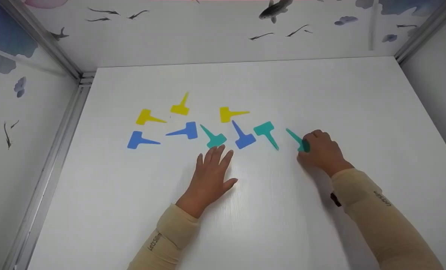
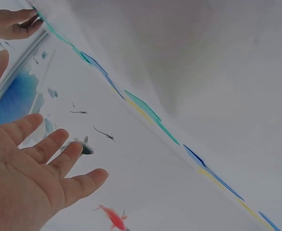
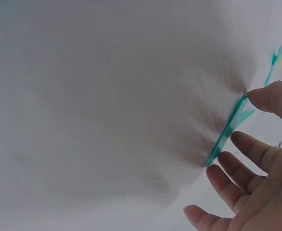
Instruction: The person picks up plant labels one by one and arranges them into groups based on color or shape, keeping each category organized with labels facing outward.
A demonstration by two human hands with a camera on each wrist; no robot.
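Observation:
My right hand [image 1: 323, 152] is at the right end of a group of T-shaped plastic plant labels and grips a green plant label [image 1: 295, 137] by its wide head. In the right wrist view, the thumb and fingers hold opposite edges of this green label [image 3: 226, 132], close to the tabletop. My left hand [image 1: 209, 183] has its fingers spread, the tips just below another green label [image 1: 216, 141]. Its palm shows bare in the left wrist view. A third green label [image 1: 265, 129] lies between the hands, beside a blue label [image 1: 245, 140].
Further left lie two blue labels [image 1: 191, 130], one of them near the end. Three yellow labels [image 1: 225, 114] form a loose row behind. A white tabletop [image 1: 268, 210] carries everything, enclosed by fish-patterned panels [image 1: 207, 33] at the back and side.

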